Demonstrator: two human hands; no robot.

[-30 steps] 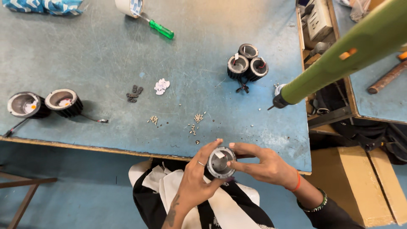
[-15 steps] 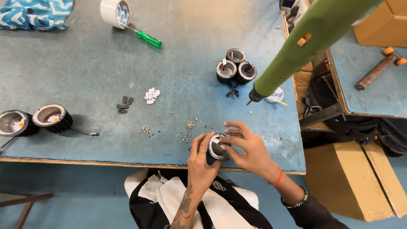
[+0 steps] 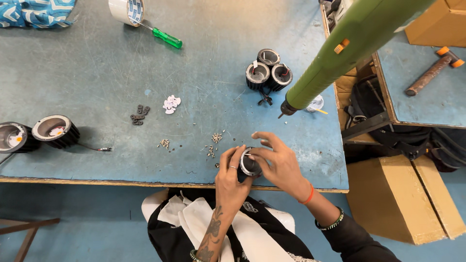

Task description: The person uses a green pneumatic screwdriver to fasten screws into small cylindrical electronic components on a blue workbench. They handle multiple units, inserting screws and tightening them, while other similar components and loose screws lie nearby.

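Observation:
Both hands hold one small black round lamp housing (image 3: 249, 166) with a shiny rim, just above the blue table's (image 3: 97, 73) near edge. My left hand (image 3: 232, 175) cups it from the left and below. My right hand (image 3: 277, 162) covers its right side, fingers spread over the top. A little pile of small screws (image 3: 213, 143) lies just left of the hands.
A green powered screwdriver (image 3: 340, 53) hangs over the table's right side. Three black housings (image 3: 267, 75) are grouped behind it. Two larger round housings (image 3: 39, 133) sit at the left edge. Tape roll (image 3: 126, 9), green-handled screwdriver (image 3: 165, 37), white bits (image 3: 171, 104) and black clips (image 3: 138, 115) lie farther back.
Both hands have carried the housing forward from over my lap to above the table's near edge. The view has shifted, so the hanging screwdriver appears higher.

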